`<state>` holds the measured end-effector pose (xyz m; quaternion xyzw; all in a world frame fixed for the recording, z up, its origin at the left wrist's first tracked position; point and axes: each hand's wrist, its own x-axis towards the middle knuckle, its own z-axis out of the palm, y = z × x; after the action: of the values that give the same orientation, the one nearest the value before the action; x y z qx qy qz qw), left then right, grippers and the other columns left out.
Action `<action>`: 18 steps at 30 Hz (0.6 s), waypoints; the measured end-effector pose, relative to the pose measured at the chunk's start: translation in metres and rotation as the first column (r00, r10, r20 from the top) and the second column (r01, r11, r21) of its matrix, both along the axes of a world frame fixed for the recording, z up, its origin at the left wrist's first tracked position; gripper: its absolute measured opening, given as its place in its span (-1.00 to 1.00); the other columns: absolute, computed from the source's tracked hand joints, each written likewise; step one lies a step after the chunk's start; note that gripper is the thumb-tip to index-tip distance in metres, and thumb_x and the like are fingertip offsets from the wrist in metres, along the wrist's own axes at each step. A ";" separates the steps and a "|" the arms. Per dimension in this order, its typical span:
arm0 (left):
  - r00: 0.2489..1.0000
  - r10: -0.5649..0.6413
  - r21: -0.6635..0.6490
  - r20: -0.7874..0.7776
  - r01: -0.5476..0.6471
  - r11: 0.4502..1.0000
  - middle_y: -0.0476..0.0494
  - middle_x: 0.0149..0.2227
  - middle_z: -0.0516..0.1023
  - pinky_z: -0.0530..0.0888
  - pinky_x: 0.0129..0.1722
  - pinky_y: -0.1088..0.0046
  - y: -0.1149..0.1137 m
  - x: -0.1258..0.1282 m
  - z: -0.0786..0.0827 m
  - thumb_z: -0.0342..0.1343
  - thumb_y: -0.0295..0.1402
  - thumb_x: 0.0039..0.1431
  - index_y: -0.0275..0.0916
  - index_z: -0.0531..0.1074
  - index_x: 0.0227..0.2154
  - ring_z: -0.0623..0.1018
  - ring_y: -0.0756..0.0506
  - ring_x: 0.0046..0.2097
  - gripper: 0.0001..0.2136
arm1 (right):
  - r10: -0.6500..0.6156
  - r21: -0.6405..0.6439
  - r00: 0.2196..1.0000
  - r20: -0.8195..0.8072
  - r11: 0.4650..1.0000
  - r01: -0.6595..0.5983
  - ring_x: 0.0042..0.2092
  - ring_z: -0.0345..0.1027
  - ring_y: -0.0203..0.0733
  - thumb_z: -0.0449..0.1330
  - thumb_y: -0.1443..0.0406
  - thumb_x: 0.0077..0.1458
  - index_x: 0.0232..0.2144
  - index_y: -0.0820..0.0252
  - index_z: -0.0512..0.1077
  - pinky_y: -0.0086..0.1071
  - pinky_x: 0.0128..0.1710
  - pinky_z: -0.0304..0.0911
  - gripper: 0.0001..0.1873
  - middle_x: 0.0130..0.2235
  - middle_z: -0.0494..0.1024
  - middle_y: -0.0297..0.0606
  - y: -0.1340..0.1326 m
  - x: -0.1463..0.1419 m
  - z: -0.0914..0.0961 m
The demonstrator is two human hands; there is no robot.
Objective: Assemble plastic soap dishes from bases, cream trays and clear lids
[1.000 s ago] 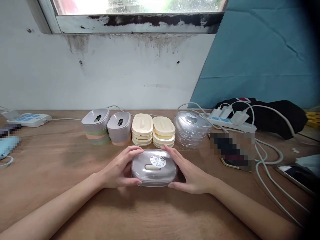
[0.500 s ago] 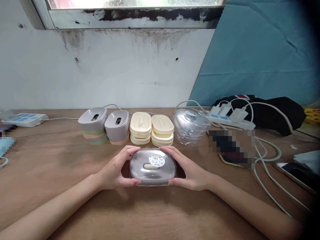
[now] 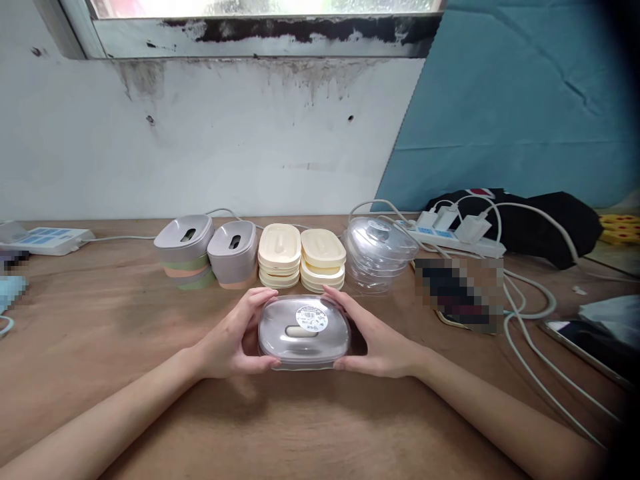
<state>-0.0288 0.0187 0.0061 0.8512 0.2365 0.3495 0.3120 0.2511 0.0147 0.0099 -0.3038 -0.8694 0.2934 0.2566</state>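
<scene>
A grey soap box [image 3: 303, 331] with a clear lid and a round white sticker sits on the wooden table [image 3: 100, 347] in front of me. My left hand [image 3: 230, 337] grips its left side, thumb at the near edge and fingers curled over the far edge. My right hand [image 3: 373, 337] grips its right side in the same way. Behind the box stand two stacks of grey box bases [image 3: 210, 250], two stacks of cream inner trays [image 3: 300, 257] and a stack of clear lids [image 3: 380, 257].
A white power strip [image 3: 457, 237] with chargers and loose white cables [image 3: 530, 313] lies at the right, by black cloth [image 3: 545, 223]. A phone [image 3: 590, 343] rests at the right edge. Another power strip [image 3: 47, 239] lies far left. A white wall rises behind the table.
The view has shifted slightly, so the box and both hands appear a little higher and further left. The grip of both hands on the box looks the same.
</scene>
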 end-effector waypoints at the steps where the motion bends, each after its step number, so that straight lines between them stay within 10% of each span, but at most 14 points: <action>1: 1.000 0.004 0.020 0.005 -0.004 1.000 -0.29 0.11 0.04 0.23 0.11 0.14 0.000 0.000 0.000 0.25 -0.32 -0.06 -0.12 -0.04 0.15 0.19 -0.29 0.15 -0.25 | -0.001 0.005 1.000 -0.003 1.000 0.001 0.21 -0.04 0.04 0.28 0.21 -0.08 0.22 0.07 -0.32 -0.02 0.15 -0.01 0.02 0.21 0.01 -0.02 0.000 0.000 0.000; 18: 0.981 0.039 0.161 -0.188 -0.009 0.987 -0.32 0.16 0.02 0.26 0.08 0.13 0.001 -0.005 0.006 0.19 -0.16 0.00 -0.13 0.06 0.12 0.17 -0.30 0.17 -0.36 | -0.123 0.055 0.989 0.081 0.991 0.119 0.12 0.11 0.02 0.31 0.21 -0.15 0.16 0.13 -0.12 -0.15 0.08 0.12 -0.08 0.13 0.12 -0.04 -0.018 -0.006 0.010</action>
<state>-0.0334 0.0194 0.0124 0.9001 0.2469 0.2878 0.2145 0.2454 -0.0036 0.0195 -0.3616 -0.8665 0.2425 0.2443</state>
